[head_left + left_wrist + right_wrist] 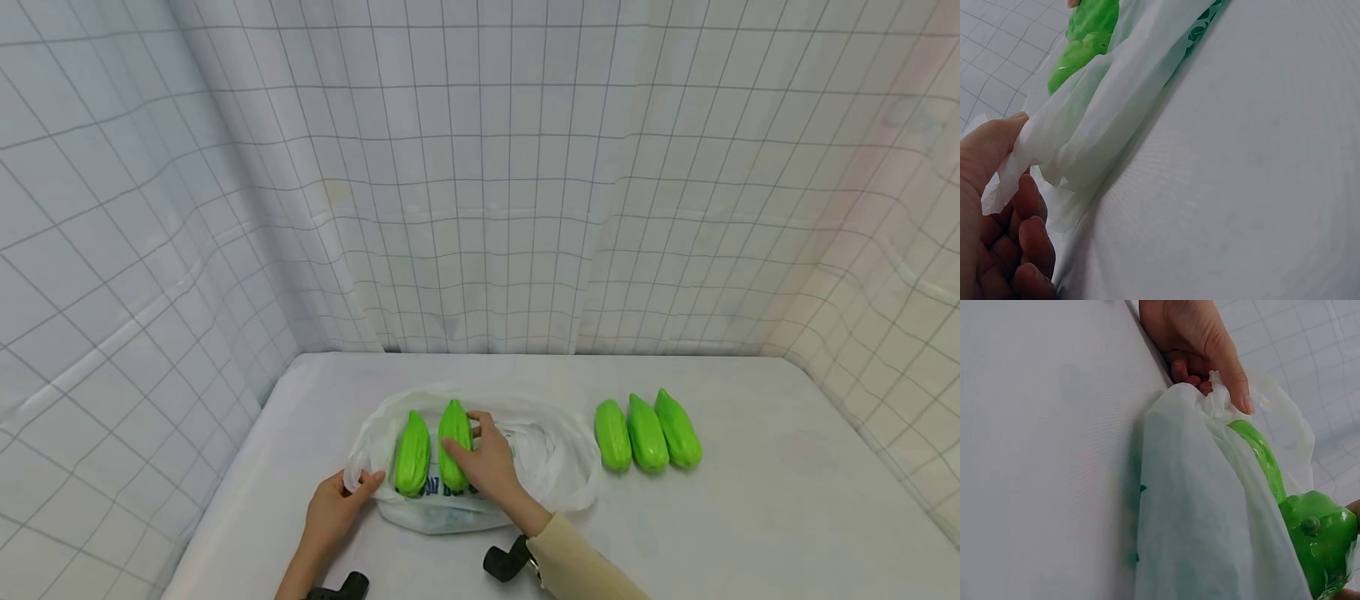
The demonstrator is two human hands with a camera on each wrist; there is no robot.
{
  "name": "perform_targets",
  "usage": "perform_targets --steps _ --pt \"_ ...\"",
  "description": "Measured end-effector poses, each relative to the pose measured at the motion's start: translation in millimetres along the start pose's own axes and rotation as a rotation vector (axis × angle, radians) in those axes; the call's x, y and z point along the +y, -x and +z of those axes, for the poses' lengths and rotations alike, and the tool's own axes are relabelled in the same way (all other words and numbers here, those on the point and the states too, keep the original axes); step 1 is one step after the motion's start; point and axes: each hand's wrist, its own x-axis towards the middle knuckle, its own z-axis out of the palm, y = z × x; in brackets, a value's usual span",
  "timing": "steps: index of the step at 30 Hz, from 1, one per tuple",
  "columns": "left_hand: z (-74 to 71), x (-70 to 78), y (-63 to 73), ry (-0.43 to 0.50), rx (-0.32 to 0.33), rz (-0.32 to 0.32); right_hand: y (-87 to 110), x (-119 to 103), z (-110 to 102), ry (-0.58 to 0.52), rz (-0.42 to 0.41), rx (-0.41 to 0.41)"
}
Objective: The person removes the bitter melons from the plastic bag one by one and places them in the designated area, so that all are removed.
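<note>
A thin white plastic bag (551, 454) with dark printing lies spread on the table. My left hand (333, 508) pinches its left edge between thumb and fingers; the left wrist view shows the gathered film (1054, 137) there. Inside the bag's opening rests a glossy bright green bitter melon (412, 457), its tip pointing away from me. Just right of it, my right hand (491, 462) grips a second bitter melon (454, 442) from its right side, thumb and fingers around it. In the right wrist view only fingertips of that hand show beside the melon (1316, 540).
Three more green bitter melons (648, 433) lie side by side on the white-covered table (765, 500), right of the bag. White grid-patterned curtains (480, 208) hang behind the table and on both sides. Black camera mounts (504, 562) sit at the wrists.
</note>
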Motion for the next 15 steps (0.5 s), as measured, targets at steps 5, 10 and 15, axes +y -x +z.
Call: perform_targets --steps 5,10,15 --pt "-0.7 1.2 0.9 -0.006 -0.006 -0.002 1.2 -3.2 -1.7 0.0 -0.011 0.017" --pt "-0.2 1.0 0.7 -0.004 0.001 -0.007 1.3 -5.4 -5.3 -0.029 -0.015 0.024" --pt "0.3 -0.3 0.4 -0.002 0.007 -0.005 -0.5 -5.7 -9.3 -0.036 -0.021 0.039"
